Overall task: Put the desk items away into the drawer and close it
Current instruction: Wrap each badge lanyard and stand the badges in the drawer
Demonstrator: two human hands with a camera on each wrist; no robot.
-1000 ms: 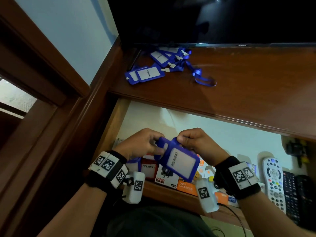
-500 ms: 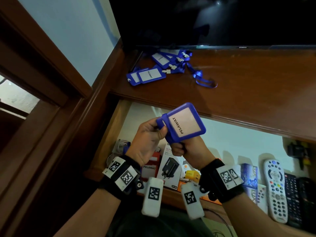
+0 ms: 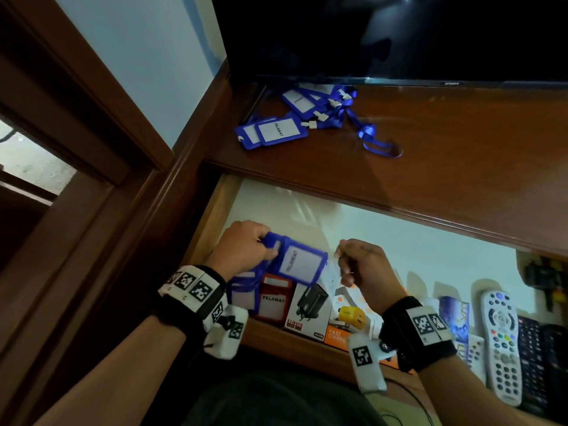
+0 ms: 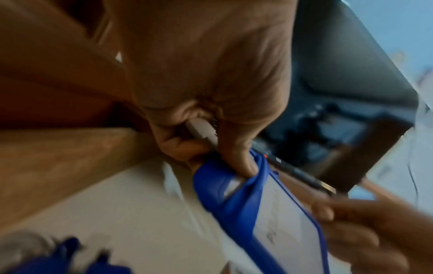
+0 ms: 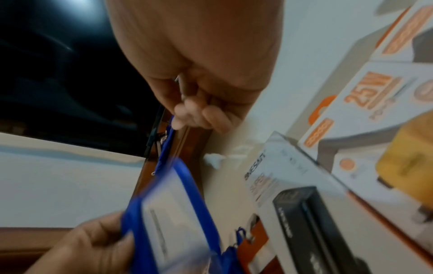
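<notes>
Left hand (image 3: 242, 252) gripped the top end of a blue badge holder (image 3: 296, 262), thumb and fingers curled round its slotted tab, holding it over the open drawer (image 3: 399, 241) near the left side. Right hand (image 3: 365, 265) was curled just beside the holder's far edge; the wrist view showed fingers folded in, maybe pinching something thin and pale, but blur made it impossible to tell.

More blue holders and a lanyard (image 3: 378, 142) lay on the desk top (image 3: 461, 155) under the screen, so most items were not yet stowed.

Risks, as a guess: the held badge could land on top of the charger box (image 3: 307, 305) or the red tag (image 3: 273, 298), sit high and jam the drawer on closing. The strap could trail over the drawer front and get pinched. Lanyards on the desk looked tangled, so pulling one could drag others off the edge.
</notes>
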